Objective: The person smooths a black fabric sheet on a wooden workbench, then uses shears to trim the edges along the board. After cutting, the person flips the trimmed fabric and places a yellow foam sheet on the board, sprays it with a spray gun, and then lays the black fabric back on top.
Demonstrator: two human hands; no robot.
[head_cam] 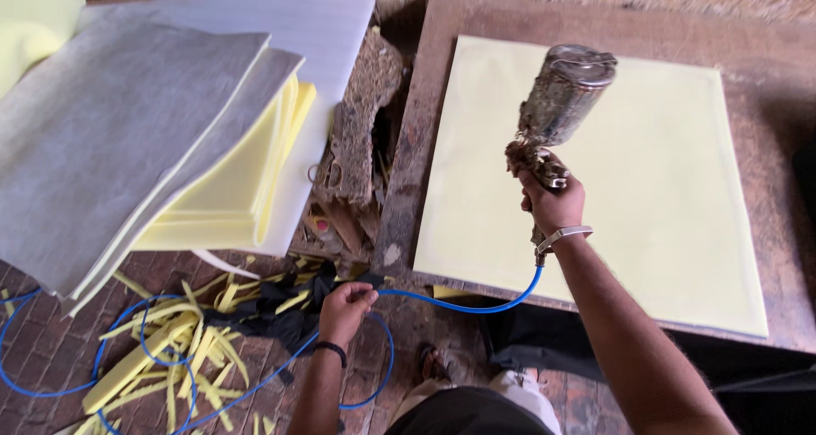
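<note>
My right hand grips a grimy metal spray gun with a cup on top, held above a pale yellow foam sheet. The sheet lies flat on a brown worktable. A blue air hose runs from the gun's handle down and left to my left hand, which is closed around it below the table's near edge. The hose loops on over the brick floor to the left.
A stack of yellow foam sheets with grey faces lies at the left on a white sheet. Yellow foam offcuts and dark cloth litter the brick floor. A crusted block stands between stack and table.
</note>
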